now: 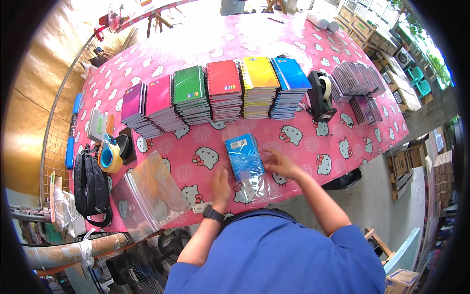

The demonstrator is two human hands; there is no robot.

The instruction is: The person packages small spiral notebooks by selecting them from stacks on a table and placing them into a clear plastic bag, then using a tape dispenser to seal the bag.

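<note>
A blue spiral notebook lies on the table in front of me, inside a clear plastic bag whose loose end spreads toward the near edge. My left hand is upright beside the bag's left side, fingers stretched out and nothing visible in it. At the notebook's right edge is my right hand, its fingers apart and slightly bent, tips close to the plastic. Whether they touch the plastic cannot be made out. To the left lies a pile of clear plastic bags.
Beyond the notebook stands a row of notebook stacks, including a green stack and a yellow stack. Right of them are a black tape dispenser and wrapped notebook bundles. A black backpack and tape roll sit left.
</note>
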